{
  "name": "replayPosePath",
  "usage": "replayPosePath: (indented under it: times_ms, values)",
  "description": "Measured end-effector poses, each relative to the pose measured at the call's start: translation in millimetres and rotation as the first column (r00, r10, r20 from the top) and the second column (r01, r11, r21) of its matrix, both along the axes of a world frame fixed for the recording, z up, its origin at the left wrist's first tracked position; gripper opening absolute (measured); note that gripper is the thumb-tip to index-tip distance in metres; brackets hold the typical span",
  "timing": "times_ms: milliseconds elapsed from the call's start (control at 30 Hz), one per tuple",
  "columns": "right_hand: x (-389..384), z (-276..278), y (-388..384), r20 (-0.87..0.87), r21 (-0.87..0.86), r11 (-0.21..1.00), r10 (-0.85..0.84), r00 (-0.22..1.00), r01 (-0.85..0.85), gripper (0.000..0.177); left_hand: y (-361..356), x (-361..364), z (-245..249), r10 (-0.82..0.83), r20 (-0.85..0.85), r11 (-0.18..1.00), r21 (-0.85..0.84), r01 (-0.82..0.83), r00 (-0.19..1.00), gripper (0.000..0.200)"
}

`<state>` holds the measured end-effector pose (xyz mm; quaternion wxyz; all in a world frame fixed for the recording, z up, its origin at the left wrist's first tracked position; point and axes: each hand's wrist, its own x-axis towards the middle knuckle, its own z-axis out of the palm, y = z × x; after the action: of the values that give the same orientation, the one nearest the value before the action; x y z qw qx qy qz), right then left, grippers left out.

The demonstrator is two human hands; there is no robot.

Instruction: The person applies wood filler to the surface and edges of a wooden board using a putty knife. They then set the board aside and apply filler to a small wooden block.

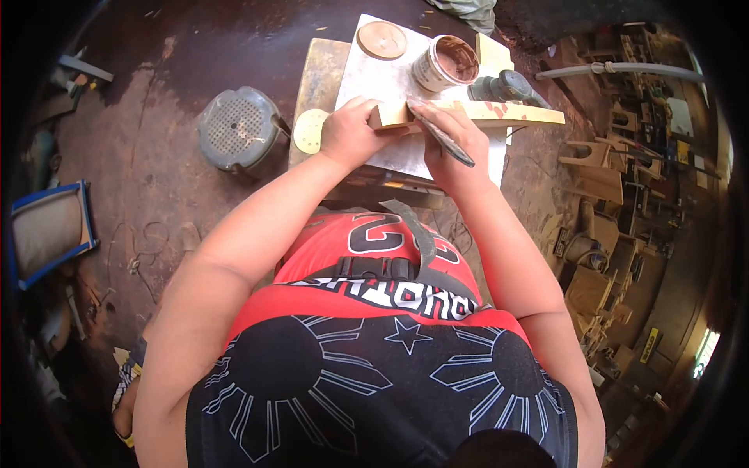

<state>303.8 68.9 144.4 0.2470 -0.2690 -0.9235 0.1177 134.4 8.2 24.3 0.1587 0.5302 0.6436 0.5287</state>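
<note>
My left hand (349,134) is closed around the left end of a pale wooden piece (519,115), which lies across the work surface and has reddish-brown patches along it. In my right hand (466,148) is a putty knife (449,140), its tip against the wood near my left hand. Behind the wood stands an open tub (426,72) with brown filler smeared inside. Its round lid (381,40) rests to the left of the tub. To the right, partly behind the wood, is a dark power sander (509,86).
A white board (355,74) covers much of the low table (318,78). A round sanding disc (310,131) lies by my left hand. At the left stands a grey plastic stool (238,129). Wooden parts (589,156) crowd the right side, below a grey pipe (632,69).
</note>
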Motion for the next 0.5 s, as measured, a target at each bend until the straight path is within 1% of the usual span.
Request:
replayPosePath:
  times_ms: [33, 67, 133, 167, 200, 267, 333, 433, 500]
  values:
    - [-3, 0, -2, -0.013, -0.003, 0.999, 0.032, 0.999, -0.032, 0.037, -1, 1, -1, -0.011, -0.001, 1.0, -0.015, 0.011, 1.0, 0.047]
    - [-3, -2, -4, -0.093, -0.118, 0.992, 0.023, 0.995, -0.034, 0.034, -1, 1, -2, -0.023, -0.002, 0.999, -0.028, 0.023, 1.0, 0.047]
    - [-4, -7, -8, -0.25, -0.332, 0.941, -0.018, 0.968, -0.068, 0.028, 0, 3, 1, -0.032, -0.009, 0.999, -0.033, 0.031, 0.999, 0.047]
    - [-3, -9, -11, -0.302, -0.55, 0.835, -0.172, 0.938, -0.024, 0.016, -1, 3, 2, -0.023, -0.014, 0.999, -0.029, 0.022, 1.0, 0.047]
    - [0, 1, -13, -0.157, -0.54, 0.823, -0.305, 0.939, 0.177, 0.017, -1, 2, 3, -0.011, -0.019, 1.0, -0.026, 0.01, 1.0, 0.047]
    - [7, 30, 3, -0.028, -0.41, 0.812, -0.466, 0.884, 0.415, 0.027, 2, 0, -4, -0.005, -0.016, 1.0, 0.006, 0.005, 1.0, 0.048]
    - [21, 31, 36, 0.118, -0.469, 0.626, -0.655, 0.746, 0.624, 0.037, -1, 1, -2, -0.006, -0.021, 1.0, 0.016, 0.006, 1.0, 0.048]
    - [30, 21, 58, 0.157, -0.553, 0.519, -0.704, 0.693, 0.652, 0.045, -2, 1, 2, -0.023, -0.007, 0.999, -0.029, 0.022, 1.0, 0.048]
    - [23, 16, 51, 0.102, -0.614, 0.538, -0.672, 0.734, 0.578, 0.048, 0, 0, 3, -0.018, 0.006, 0.999, -0.033, 0.018, 1.0, 0.048]
